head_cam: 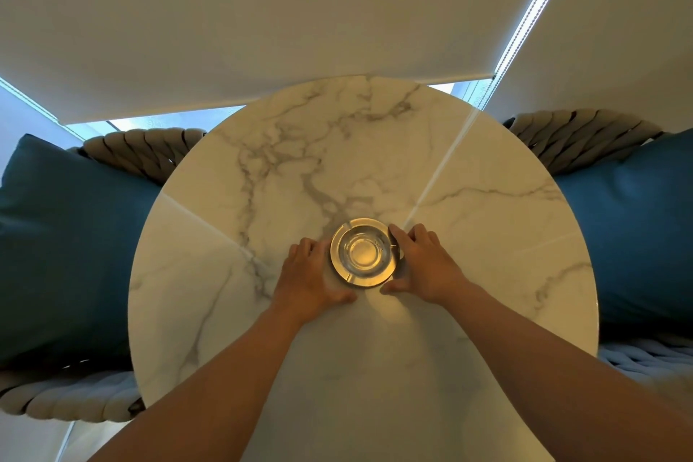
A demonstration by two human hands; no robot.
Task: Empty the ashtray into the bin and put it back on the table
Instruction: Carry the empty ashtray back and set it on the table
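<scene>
A round ashtray (363, 253) with a gold rim and a clear glass bowl sits near the middle of the round white marble table (468, 206). Its bowl looks empty. My left hand (309, 274) cups the ashtray's left side, fingers against the rim and thumb lying on the table below it. On the right side my right hand (420, 261) mirrors it, fingers curled over the rim and thumb at the lower edge. The ashtray rests flat on the table between both hands. No bin is in view.
Two woven rope chairs with blue cushions flank the table, one on the left (71, 236) and one on the right (633, 221). Behind the table hang pale roller blinds (262, 11) with a bead chain (525, 19) over a window.
</scene>
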